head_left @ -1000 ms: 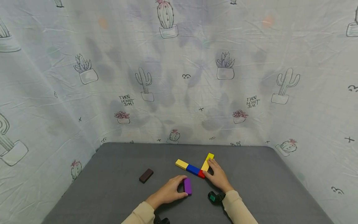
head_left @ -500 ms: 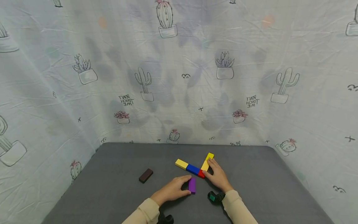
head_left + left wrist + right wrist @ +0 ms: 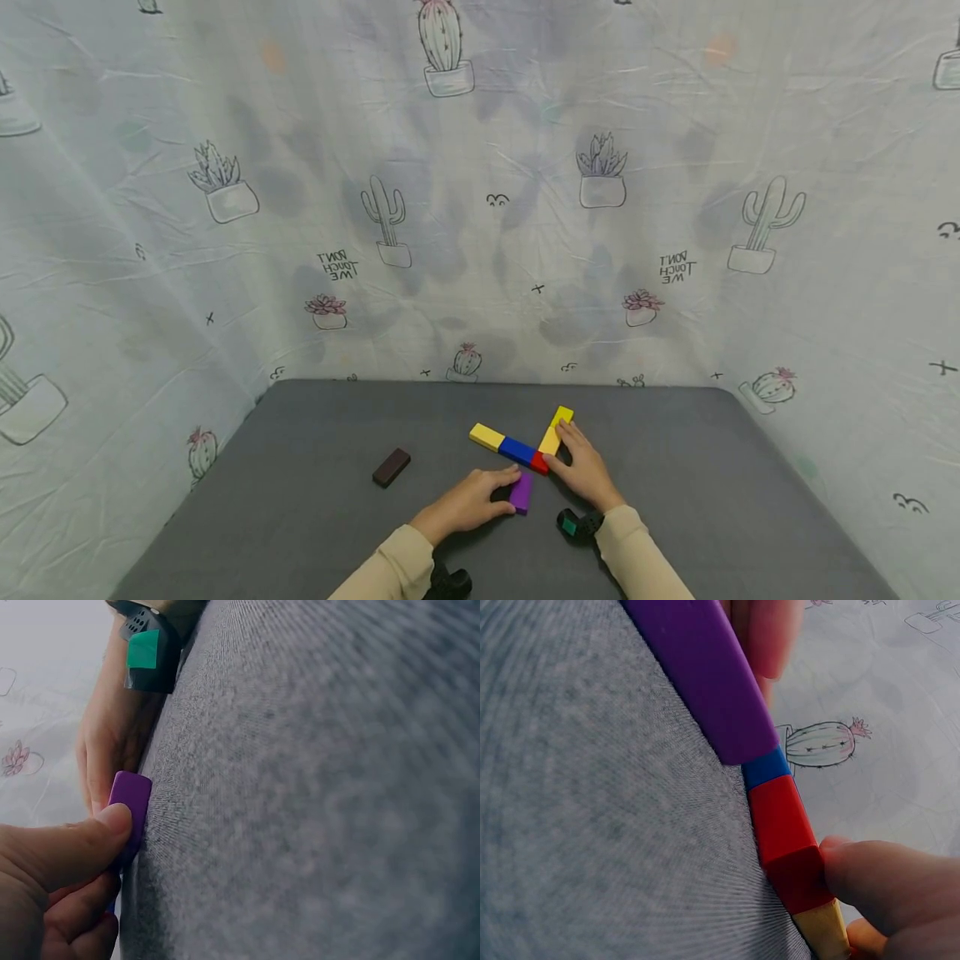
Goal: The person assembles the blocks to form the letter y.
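My left hand (image 3: 471,502) pinches a purple block (image 3: 522,492) between thumb and fingers, low at the table, just in front of the red block (image 3: 539,462). The red block ends a row with a blue block (image 3: 517,451) and a pale yellow block (image 3: 487,437). From the red end, another pale yellow block (image 3: 551,442) and a brighter yellow block (image 3: 562,414) run away at an angle. My right hand (image 3: 585,475) rests along their right side, thumb against the red block (image 3: 784,817), fingertips at the yellow ones. Whether the purple block (image 3: 705,675) touches the row is unclear.
A dark brown block (image 3: 392,467) lies apart on the left of the grey table (image 3: 315,533). Black devices (image 3: 577,527) are worn at both wrists. A cactus-print curtain (image 3: 480,250) stands behind the table and along its sides.
My left hand has slid the purple block rightward and slightly forward, closer to the red block, and the block has turned a little. My right hand and the joined blocks have stayed put.
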A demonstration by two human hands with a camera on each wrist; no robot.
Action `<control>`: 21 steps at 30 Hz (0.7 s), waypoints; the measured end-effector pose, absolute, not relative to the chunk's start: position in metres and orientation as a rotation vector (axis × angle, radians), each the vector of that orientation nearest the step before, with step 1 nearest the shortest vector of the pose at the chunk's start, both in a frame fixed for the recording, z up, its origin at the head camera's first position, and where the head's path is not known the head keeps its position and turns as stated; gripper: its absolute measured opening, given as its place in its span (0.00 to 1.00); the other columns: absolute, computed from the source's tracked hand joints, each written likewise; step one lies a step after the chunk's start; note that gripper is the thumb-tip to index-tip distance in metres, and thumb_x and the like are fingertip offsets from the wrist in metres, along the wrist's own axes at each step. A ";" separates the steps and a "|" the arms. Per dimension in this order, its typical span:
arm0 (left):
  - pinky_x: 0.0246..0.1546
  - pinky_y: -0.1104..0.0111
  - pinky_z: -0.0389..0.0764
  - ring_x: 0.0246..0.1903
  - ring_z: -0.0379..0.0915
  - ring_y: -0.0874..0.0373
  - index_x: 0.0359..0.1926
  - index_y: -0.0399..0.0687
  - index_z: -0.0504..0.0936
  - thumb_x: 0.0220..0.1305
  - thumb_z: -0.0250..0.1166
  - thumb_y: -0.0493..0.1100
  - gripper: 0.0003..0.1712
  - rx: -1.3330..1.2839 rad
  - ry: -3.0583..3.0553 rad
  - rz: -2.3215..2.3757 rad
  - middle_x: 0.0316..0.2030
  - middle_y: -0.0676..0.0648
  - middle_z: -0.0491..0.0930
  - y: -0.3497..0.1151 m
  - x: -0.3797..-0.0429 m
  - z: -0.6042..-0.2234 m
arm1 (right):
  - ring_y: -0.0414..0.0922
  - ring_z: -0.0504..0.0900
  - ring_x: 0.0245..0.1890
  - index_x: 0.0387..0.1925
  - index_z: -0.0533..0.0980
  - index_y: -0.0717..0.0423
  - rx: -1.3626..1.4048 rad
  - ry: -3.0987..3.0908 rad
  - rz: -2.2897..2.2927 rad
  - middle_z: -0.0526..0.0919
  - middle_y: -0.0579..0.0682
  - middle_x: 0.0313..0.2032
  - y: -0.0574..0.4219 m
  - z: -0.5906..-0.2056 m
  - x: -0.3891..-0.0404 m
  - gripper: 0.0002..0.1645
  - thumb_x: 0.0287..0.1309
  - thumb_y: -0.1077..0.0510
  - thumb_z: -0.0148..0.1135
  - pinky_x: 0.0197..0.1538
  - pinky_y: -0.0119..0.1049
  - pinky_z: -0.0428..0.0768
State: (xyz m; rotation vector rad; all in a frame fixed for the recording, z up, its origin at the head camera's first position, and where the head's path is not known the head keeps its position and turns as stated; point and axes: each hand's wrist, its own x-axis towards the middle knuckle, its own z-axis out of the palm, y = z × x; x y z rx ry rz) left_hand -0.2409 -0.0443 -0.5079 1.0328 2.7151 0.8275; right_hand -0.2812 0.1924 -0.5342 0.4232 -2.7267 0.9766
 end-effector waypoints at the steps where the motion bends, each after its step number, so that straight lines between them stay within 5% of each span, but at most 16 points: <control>1: 0.60 0.62 0.72 0.64 0.64 0.56 0.64 0.46 0.71 0.62 0.64 0.49 0.31 1.032 2.709 0.836 0.65 0.48 0.68 -0.044 -0.241 -0.508 | 0.59 0.55 0.71 0.67 0.63 0.63 0.423 -2.724 0.982 0.61 0.62 0.68 0.193 -0.534 -0.281 0.42 0.59 0.43 0.60 0.68 0.60 0.57; 21: 0.58 0.65 0.74 0.62 0.68 0.59 0.61 0.49 0.76 0.64 0.62 0.44 0.23 1.087 2.721 0.898 0.62 0.51 0.71 -0.035 -0.250 -0.515 | 0.60 0.58 0.69 0.65 0.65 0.64 0.444 -2.692 0.943 0.64 0.63 0.67 0.192 -0.539 -0.283 0.40 0.59 0.44 0.61 0.66 0.61 0.60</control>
